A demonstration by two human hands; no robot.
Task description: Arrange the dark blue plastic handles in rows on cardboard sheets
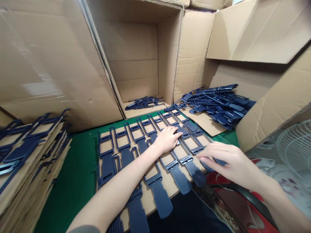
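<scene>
Rows of navy plastic frame parts point(155, 179), each with a rectangular opening and a ribbed flap, lie on a flat cardboard sheet point(147, 202). My left hand point(167, 139) rests on parts near the far right of the sheet, its fingers stretched over them. A small shiny bit shows beside its fingertips, too small to name. To the right, my right hand point(223, 157) is closed in a pinch at the edge of a frame part; whatever lies between its fingertips is hidden. My left forearm covers some of the parts in the middle.
Left, cardboard sheets point(54, 155) are stacked with navy parts between them. An open carton point(136, 45) at the back holds a few parts. A heap of navy parts point(218, 105) lies in a carton at right. A white fan point(296, 152) stands right, above a green tabletop's point(77, 161) far side.
</scene>
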